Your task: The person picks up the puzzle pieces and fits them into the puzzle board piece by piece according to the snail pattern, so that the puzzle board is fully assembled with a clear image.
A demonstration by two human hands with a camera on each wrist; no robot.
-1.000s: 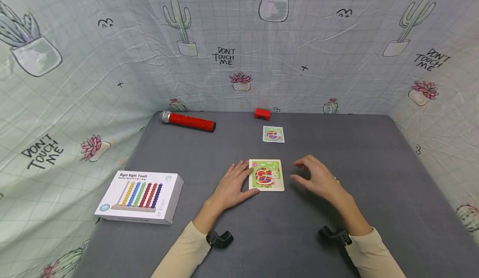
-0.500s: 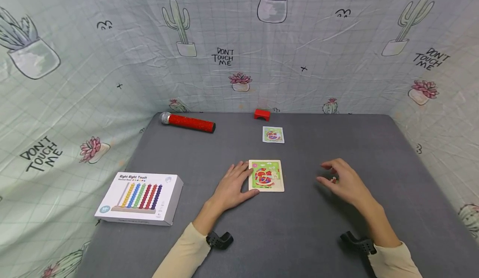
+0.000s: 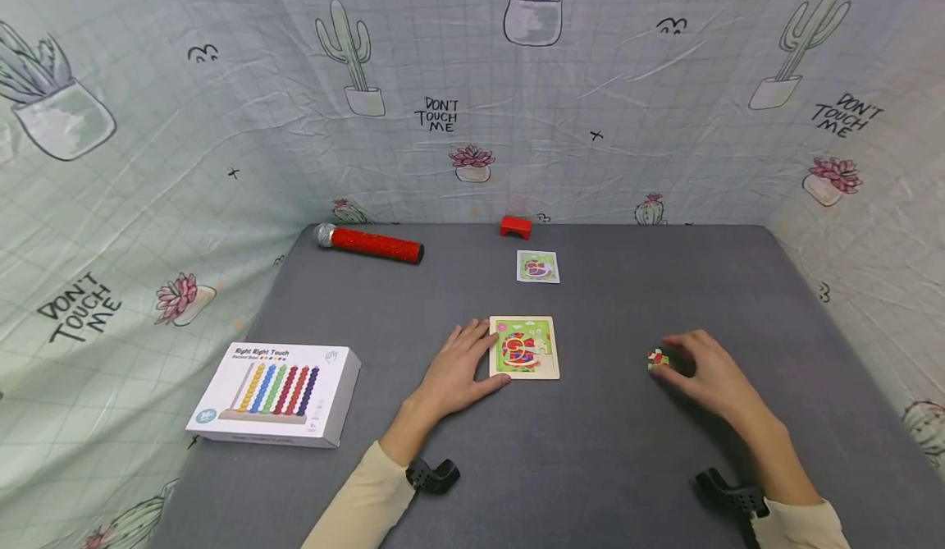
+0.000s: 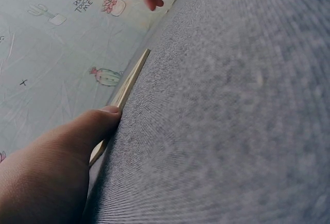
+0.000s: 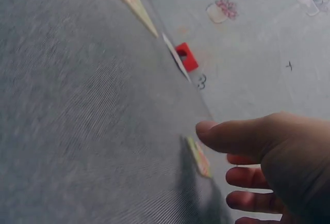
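In the head view, my left hand (image 3: 459,371) lies at the left side of a square wooden puzzle board (image 3: 548,366), fingers extended and overlapping its edge. The left wrist view shows its thumb (image 4: 100,121) against the board's pale edge. The board bears a green picture with a red figure; its right part looks pale and unfilled. Over to the right, a small red and green puzzle piece (image 3: 657,359) lies on the table. My right hand (image 3: 710,374) hovers beside it, thumb and fingers apart. In the right wrist view the piece (image 5: 199,157) sits just past the thumb tip, not gripped.
A small picture card (image 3: 538,267) lies beyond the board, with a red arch block (image 3: 515,226) behind it. At the back left is a red microphone (image 3: 376,244). A white box (image 3: 273,391) with a bead toy picture stands at the left.
My right hand has moved right from beside the board, past the puzzle piece, which was partly hidden and now shows. The piece stays about where it was. My left hand keeps its place.
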